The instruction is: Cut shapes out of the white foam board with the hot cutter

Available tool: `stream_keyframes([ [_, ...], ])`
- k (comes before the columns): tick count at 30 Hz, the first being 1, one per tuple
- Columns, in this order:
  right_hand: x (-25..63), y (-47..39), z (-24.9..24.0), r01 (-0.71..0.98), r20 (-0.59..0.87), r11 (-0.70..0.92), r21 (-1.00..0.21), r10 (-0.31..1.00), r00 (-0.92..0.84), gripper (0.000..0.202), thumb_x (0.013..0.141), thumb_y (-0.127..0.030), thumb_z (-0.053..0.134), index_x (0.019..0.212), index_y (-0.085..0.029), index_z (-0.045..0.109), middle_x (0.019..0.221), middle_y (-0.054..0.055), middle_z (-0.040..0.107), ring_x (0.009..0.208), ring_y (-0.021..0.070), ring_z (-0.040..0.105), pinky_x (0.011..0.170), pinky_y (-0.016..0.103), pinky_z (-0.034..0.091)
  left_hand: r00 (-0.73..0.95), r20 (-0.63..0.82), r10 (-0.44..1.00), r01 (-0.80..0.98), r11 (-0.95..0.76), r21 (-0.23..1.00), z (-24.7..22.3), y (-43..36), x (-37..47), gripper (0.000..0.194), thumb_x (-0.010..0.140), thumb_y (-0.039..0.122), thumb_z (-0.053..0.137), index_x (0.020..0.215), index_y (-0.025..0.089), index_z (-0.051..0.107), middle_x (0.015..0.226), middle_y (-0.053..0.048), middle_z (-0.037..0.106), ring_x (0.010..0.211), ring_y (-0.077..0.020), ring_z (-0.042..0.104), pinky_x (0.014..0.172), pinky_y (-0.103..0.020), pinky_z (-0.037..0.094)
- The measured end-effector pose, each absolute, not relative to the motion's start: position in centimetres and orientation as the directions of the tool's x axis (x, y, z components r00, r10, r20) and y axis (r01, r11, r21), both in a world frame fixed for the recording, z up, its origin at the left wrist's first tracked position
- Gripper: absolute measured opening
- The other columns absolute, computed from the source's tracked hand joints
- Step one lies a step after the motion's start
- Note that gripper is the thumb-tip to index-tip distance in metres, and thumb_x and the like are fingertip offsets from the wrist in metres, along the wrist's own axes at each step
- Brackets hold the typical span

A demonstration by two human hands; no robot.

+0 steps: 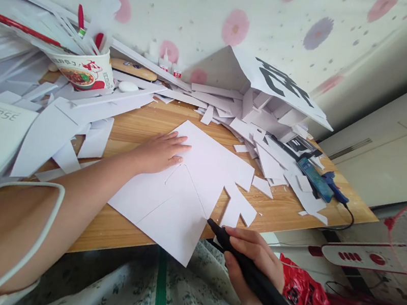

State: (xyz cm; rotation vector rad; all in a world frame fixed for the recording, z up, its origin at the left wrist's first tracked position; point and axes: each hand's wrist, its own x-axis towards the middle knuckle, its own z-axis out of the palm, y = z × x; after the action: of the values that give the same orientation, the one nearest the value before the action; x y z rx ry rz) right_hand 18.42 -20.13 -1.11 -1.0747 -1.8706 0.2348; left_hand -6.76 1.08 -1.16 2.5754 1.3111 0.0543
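Under my left hand (pixel 163 151) lies a white foam board (pixel 184 196), pressed flat with the fingers spread. Thin lines run across its surface, and its right side has an irregular cut edge. My right hand (pixel 252 255) grips a thick black pen-shaped tool (pixel 260 280). The tool's narrow tip meets the board's right edge, at the end of one line. What kind of tip it has is too small to tell. The board's near corner juts over the table edge.
Scraps of white board (pixel 272 158) litter the wooden table (pixel 141 130). A paper noodle cup (pixel 85 72) holding tools stands at the back left. A white board model (pixel 274 96), a phone (pixel 315 178) and a blue glue gun (pixel 336 189) are to the right. A white cable (pixel 51 221) crosses my left arm.
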Motion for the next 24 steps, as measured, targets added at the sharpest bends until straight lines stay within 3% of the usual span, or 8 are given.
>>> stream_keyframes([
  [6,18.1,-16.8,1.7,0.511,0.636,0.567,-0.646,0.770,-0.049,0.029,0.076,-0.006,0.065,0.099,-0.024,0.066,0.098,0.005,0.071,0.089,0.0207,0.069,0.077,0.035,0.057,0.605,-0.071,0.793,0.775,-0.567,0.280,-1.3,1.5,-7.0,0.048,0.097,0.029,0.032,0.144,0.027,0.042,0.159,-0.001,0.026,0.147,-0.0251,0.016,0.118,-0.049,0.018],
  [11,15.0,-12.2,3.2,0.458,0.620,0.616,-0.641,0.767,-0.165,0.024,0.077,-0.010,0.068,0.097,-0.024,0.067,0.098,0.005,0.071,0.091,0.0206,0.068,0.081,0.037,0.056,0.618,-0.060,0.784,0.766,-0.584,0.270,-1.5,1.8,-7.0,0.047,0.097,0.026,0.034,0.143,0.025,0.044,0.158,-0.003,0.028,0.147,-0.0255,0.018,0.118,-0.047,0.019],
  [18,12.8,-10.1,1.4,0.380,0.468,0.522,-0.763,0.853,-0.233,0.019,0.080,-0.015,0.068,0.097,-0.025,0.065,0.101,0.003,0.070,0.094,0.0177,0.067,0.085,0.033,0.055,0.609,-0.060,0.791,0.771,-0.572,0.281,-1.6,1.7,-6.9,0.046,0.098,0.026,0.036,0.143,0.027,0.044,0.158,-0.002,0.028,0.147,-0.0255,0.018,0.118,-0.049,0.020],
  [24,12.8,-10.2,1.1,0.347,0.468,0.584,-0.734,0.805,-0.366,0.023,0.080,-0.011,0.067,0.098,-0.024,0.066,0.102,0.004,0.071,0.095,0.0171,0.068,0.085,0.031,0.055,0.608,-0.058,0.792,0.772,-0.572,0.277,-1.2,1.4,-6.8,0.045,0.098,0.024,0.036,0.142,0.025,0.045,0.157,-0.003,0.030,0.146,-0.0259,0.019,0.117,-0.049,0.021],
])
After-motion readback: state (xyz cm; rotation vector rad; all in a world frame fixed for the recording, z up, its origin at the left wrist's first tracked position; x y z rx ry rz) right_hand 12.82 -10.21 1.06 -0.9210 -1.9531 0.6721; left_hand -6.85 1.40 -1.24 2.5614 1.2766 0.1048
